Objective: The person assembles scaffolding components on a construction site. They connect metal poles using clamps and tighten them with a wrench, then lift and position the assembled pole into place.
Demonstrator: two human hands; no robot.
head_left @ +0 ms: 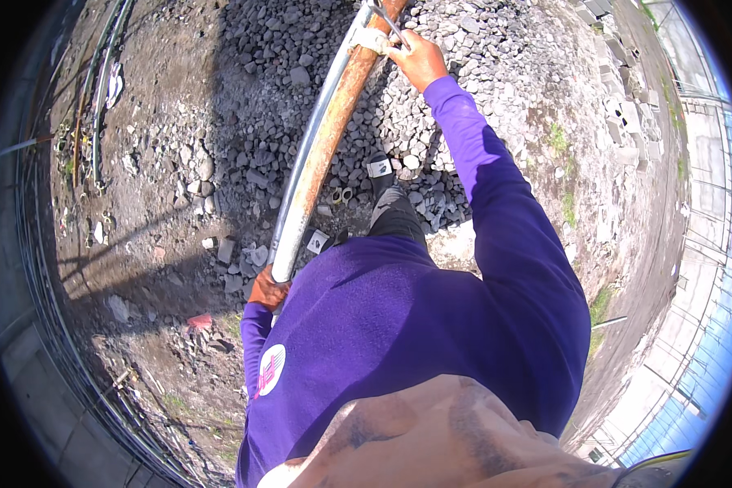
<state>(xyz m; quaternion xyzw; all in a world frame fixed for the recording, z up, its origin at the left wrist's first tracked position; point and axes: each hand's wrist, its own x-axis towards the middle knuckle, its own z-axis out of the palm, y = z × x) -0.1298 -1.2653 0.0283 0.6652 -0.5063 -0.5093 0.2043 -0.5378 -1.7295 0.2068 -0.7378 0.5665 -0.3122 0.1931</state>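
A rust-brown pipe with a whitish lower end slants up and away in front of me. A grey metal pipe runs along its left side. My left hand is closed around the lower end of the pipes, low at my left side; some of its fingers are hidden. Higher up, a white band wraps the pipes. My right hand reaches out to that band, fingers closed on a thin metal rod that crosses the pipes there. The rod's far end is hard to make out.
Grey gravel is heaped under and beyond the pipes, around my boots. Long poles lie at the far left. Concrete blocks are stacked at the far right, before a pale wall. A red scrap lies left of me.
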